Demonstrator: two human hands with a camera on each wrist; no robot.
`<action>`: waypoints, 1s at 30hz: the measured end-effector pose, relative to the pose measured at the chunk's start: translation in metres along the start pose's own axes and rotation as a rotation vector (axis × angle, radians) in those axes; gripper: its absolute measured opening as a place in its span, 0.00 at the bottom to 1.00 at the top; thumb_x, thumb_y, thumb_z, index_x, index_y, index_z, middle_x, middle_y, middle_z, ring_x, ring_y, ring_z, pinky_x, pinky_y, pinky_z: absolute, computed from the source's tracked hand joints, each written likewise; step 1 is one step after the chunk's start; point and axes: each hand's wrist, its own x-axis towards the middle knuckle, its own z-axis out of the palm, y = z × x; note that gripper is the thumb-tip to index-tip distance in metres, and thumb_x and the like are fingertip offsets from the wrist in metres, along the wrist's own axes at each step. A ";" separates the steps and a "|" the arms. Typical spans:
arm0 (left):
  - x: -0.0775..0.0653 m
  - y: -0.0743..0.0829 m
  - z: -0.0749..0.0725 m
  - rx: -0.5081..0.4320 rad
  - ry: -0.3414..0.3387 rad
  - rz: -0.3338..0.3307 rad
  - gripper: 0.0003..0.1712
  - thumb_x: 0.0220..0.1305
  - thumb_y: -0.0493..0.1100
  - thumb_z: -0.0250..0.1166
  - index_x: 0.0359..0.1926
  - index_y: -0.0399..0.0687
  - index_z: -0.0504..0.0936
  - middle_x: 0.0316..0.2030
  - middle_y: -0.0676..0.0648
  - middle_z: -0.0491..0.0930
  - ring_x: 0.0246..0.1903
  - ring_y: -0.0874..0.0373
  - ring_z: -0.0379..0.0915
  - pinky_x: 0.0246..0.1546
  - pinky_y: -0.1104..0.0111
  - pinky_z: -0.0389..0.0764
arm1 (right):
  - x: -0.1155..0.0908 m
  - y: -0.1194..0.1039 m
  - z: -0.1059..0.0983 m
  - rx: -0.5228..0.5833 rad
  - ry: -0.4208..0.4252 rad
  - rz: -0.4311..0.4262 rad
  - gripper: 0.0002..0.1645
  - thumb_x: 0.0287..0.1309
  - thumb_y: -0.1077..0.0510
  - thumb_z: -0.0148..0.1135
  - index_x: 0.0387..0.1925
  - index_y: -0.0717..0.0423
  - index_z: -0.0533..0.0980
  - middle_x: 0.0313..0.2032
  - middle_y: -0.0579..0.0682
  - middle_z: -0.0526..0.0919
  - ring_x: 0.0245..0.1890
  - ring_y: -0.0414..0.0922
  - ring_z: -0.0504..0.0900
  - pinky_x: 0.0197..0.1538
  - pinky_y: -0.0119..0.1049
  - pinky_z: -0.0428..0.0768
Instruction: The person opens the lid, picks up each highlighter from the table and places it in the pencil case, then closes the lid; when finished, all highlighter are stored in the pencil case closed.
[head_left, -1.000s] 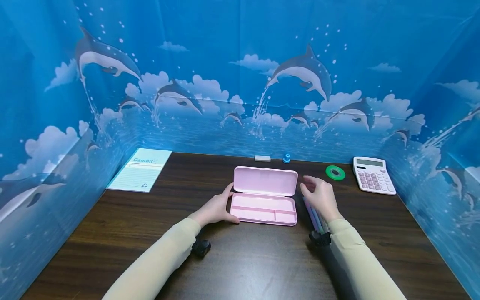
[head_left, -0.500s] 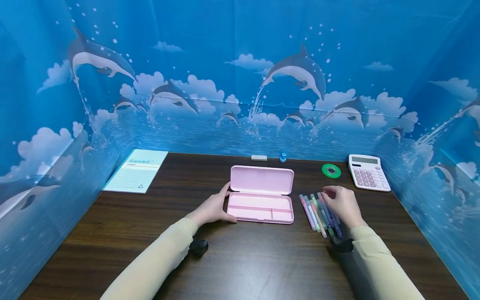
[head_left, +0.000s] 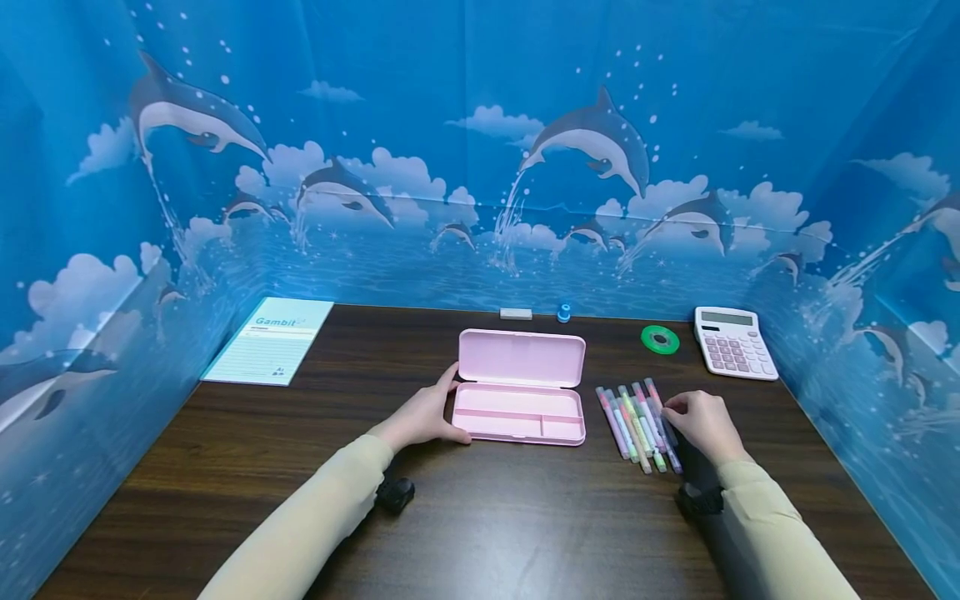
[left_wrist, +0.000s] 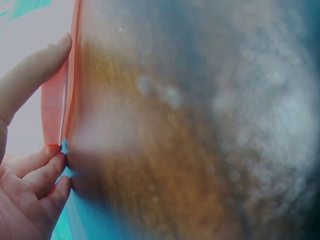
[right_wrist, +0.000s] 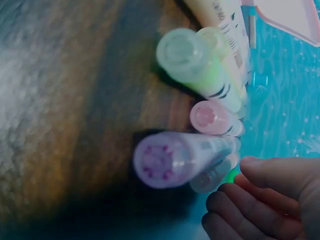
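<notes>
A pink pencil case [head_left: 498,402] lies with its lid raised, its compartments bare. My left hand [head_left: 423,414] grips its left end, the thumb at the front edge. In the left wrist view, the thumb [left_wrist: 37,70] lies along the case wall [left_wrist: 55,107] and the other fingers bend at its corner. Several capped markers [head_left: 633,429] in pastel colours lie side by side to the right of the case. Beside the rightmost one is my right hand [head_left: 705,423], fingers loosely curled and fingertips right at its side. In the right wrist view, a purple marker [right_wrist: 162,160] lies nearest, with a gap between thumb and forefinger.
A notepad [head_left: 270,340] lies at the back left. Along the back edge stand a white eraser [head_left: 515,314] and a small blue item [head_left: 563,313]. A green ring-shaped disc [head_left: 651,334] and a calculator [head_left: 737,343] are at the back right. A dolphin-print curtain [head_left: 375,250] encloses the table.
My right hand has moved right across the markers, from their left side to their right, uncovering them. The left hand stays on the pencil case. The head view has shifted slightly.
</notes>
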 end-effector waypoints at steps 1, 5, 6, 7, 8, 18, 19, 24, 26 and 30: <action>0.000 0.000 0.000 0.000 0.001 0.001 0.73 0.38 0.55 0.80 0.74 0.44 0.39 0.65 0.41 0.68 0.62 0.49 0.66 0.62 0.54 0.65 | 0.000 0.001 0.000 -0.001 -0.011 0.005 0.13 0.57 0.60 0.64 0.36 0.70 0.81 0.34 0.65 0.83 0.29 0.50 0.79 0.37 0.48 0.81; -0.001 0.001 -0.001 -0.001 -0.002 -0.003 0.73 0.38 0.55 0.80 0.75 0.45 0.39 0.65 0.41 0.67 0.62 0.49 0.66 0.63 0.54 0.64 | 0.001 0.003 0.000 -0.010 -0.029 0.003 0.14 0.56 0.60 0.65 0.36 0.70 0.81 0.32 0.64 0.83 0.28 0.48 0.78 0.36 0.46 0.80; -0.001 0.001 -0.001 -0.002 -0.002 -0.004 0.73 0.38 0.55 0.80 0.75 0.45 0.39 0.65 0.41 0.67 0.62 0.48 0.66 0.63 0.54 0.64 | 0.001 0.003 0.000 -0.013 -0.029 0.001 0.14 0.56 0.60 0.65 0.36 0.70 0.81 0.32 0.64 0.83 0.27 0.48 0.77 0.35 0.45 0.80; -0.001 0.001 -0.001 -0.001 -0.001 -0.004 0.73 0.38 0.55 0.80 0.75 0.45 0.40 0.65 0.41 0.67 0.62 0.48 0.66 0.63 0.54 0.64 | 0.001 0.004 0.001 -0.014 -0.031 0.001 0.14 0.55 0.59 0.65 0.36 0.70 0.81 0.32 0.64 0.83 0.28 0.48 0.77 0.35 0.45 0.80; -0.001 0.002 -0.001 -0.003 0.000 -0.004 0.73 0.38 0.55 0.80 0.75 0.45 0.40 0.65 0.41 0.67 0.62 0.48 0.66 0.63 0.54 0.64 | 0.001 0.003 0.000 -0.013 -0.034 0.002 0.14 0.55 0.59 0.65 0.36 0.70 0.81 0.32 0.63 0.83 0.28 0.48 0.77 0.35 0.45 0.80; -0.002 0.001 -0.002 -0.001 -0.001 -0.007 0.73 0.38 0.56 0.80 0.75 0.45 0.40 0.65 0.41 0.68 0.62 0.49 0.66 0.63 0.54 0.64 | 0.002 0.003 -0.002 -0.028 -0.064 0.073 0.13 0.54 0.60 0.62 0.33 0.71 0.81 0.27 0.60 0.83 0.25 0.47 0.75 0.30 0.41 0.77; -0.002 0.001 -0.002 0.001 -0.001 -0.008 0.73 0.38 0.56 0.80 0.75 0.45 0.40 0.65 0.41 0.68 0.62 0.49 0.66 0.63 0.54 0.64 | 0.002 0.003 -0.003 -0.026 -0.066 0.078 0.13 0.54 0.61 0.62 0.33 0.71 0.81 0.27 0.60 0.82 0.25 0.47 0.75 0.30 0.41 0.77; -0.002 -0.001 -0.001 0.002 0.001 -0.003 0.73 0.38 0.56 0.80 0.75 0.45 0.39 0.65 0.41 0.68 0.62 0.49 0.66 0.62 0.54 0.64 | 0.001 0.004 -0.003 -0.017 -0.055 0.102 0.13 0.53 0.60 0.62 0.31 0.71 0.81 0.27 0.60 0.82 0.26 0.49 0.76 0.31 0.43 0.77; -0.002 -0.002 -0.001 0.000 0.002 0.001 0.73 0.38 0.56 0.80 0.75 0.45 0.39 0.65 0.41 0.68 0.62 0.49 0.66 0.62 0.54 0.64 | 0.001 0.004 -0.002 -0.016 -0.045 0.106 0.14 0.52 0.60 0.62 0.30 0.71 0.81 0.27 0.60 0.82 0.26 0.49 0.76 0.32 0.44 0.77; -0.001 0.000 -0.001 -0.004 0.000 -0.008 0.73 0.38 0.56 0.79 0.75 0.45 0.40 0.65 0.41 0.67 0.62 0.48 0.65 0.63 0.54 0.64 | 0.001 0.005 -0.002 0.009 -0.039 0.127 0.14 0.52 0.60 0.61 0.31 0.72 0.80 0.22 0.57 0.81 0.23 0.47 0.75 0.28 0.41 0.76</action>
